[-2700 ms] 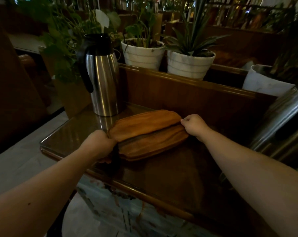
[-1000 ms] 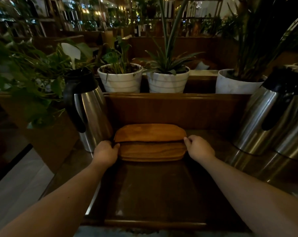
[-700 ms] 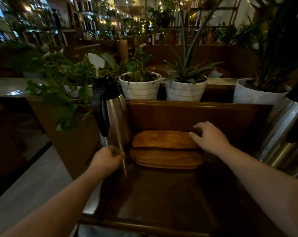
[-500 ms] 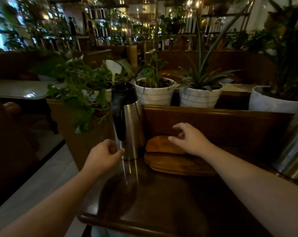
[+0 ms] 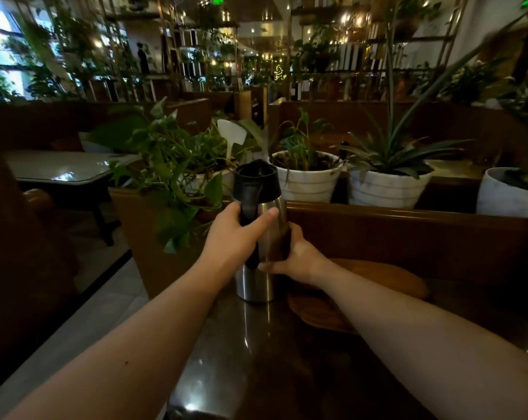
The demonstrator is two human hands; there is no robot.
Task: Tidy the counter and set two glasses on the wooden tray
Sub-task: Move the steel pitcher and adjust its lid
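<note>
Both hands are on the steel flask (image 5: 261, 237): our left hand (image 5: 237, 237) is wrapped shut around its black handle (image 5: 248, 204), and our right hand (image 5: 297, 257) presses flat and half-curled against the flask's body from the 3 o'clock side, thumb low near the base. The flask stands upright on the dark glossy counter (image 5: 256, 365), its long axis vertical, handle facing us at 6 o'clock and the spout side turned away towards 12. Just beside its foot, at 3 to 4 o'clock, lie the wooden trays (image 5: 387, 277), two stacked as far as we can tell, long axis running from 9 to 3 along the wooden back rail (image 5: 408, 231); our right forearm hides much of the lower one. No glasses show anywhere in view. We judge the step in hand to be shifting the flask aside to free room around the trays. To do it well we should keep it vertical, lift or slide it with the handle carrying the weight and the right palm only steadying, and steer it clear of the leafy plant (image 5: 172, 177) at 10 o'clock and the white pots (image 5: 308, 180) behind the rail at 12. The polished top looks slippery, so we set the base down flat and not near the edge.
</note>
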